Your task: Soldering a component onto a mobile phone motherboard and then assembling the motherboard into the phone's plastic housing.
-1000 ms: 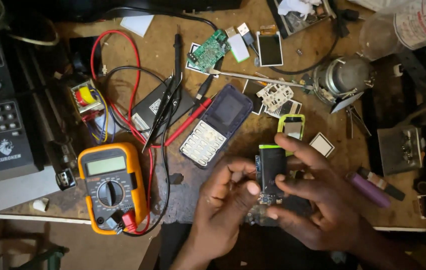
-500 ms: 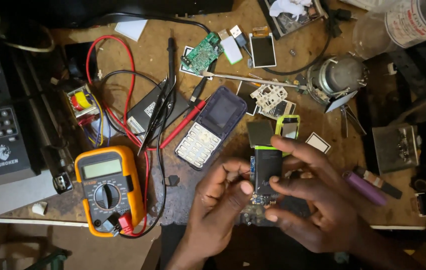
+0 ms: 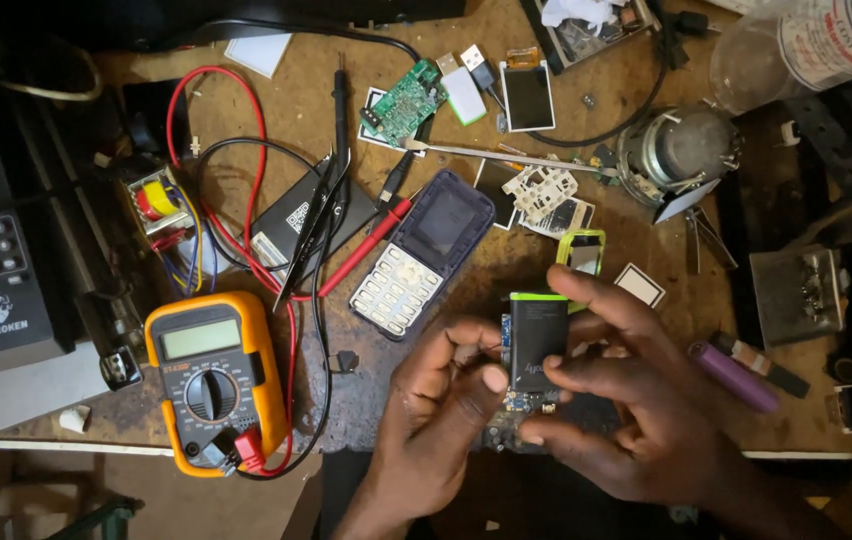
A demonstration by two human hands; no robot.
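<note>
Both my hands hold a small phone circuit board point(image 3: 514, 415) with a black battery point(image 3: 537, 340) pressed on top of it, near the bench's front edge. My left hand point(image 3: 436, 400) pinches the left side with thumb and fingers. From the right, my right hand point(image 3: 636, 400) wraps the board, its index finger lying across the battery's top. A dark phone front with a white keypad point(image 3: 424, 252) lies just up and left of my hands. A green-rimmed phone part point(image 3: 582, 251) sits right behind them.
An orange multimeter point(image 3: 212, 375) with red and black leads lies at the front left. A green circuit board point(image 3: 404, 104), a small screen point(image 3: 528, 97), tweezers point(image 3: 506, 155), a metal motor part point(image 3: 679, 155) and a purple lighter point(image 3: 731, 375) crowd the wooden bench point(image 3: 316, 120).
My hands have stayed on the board and battery, with the fingers shifting slightly on them. The view has drifted a little.
</note>
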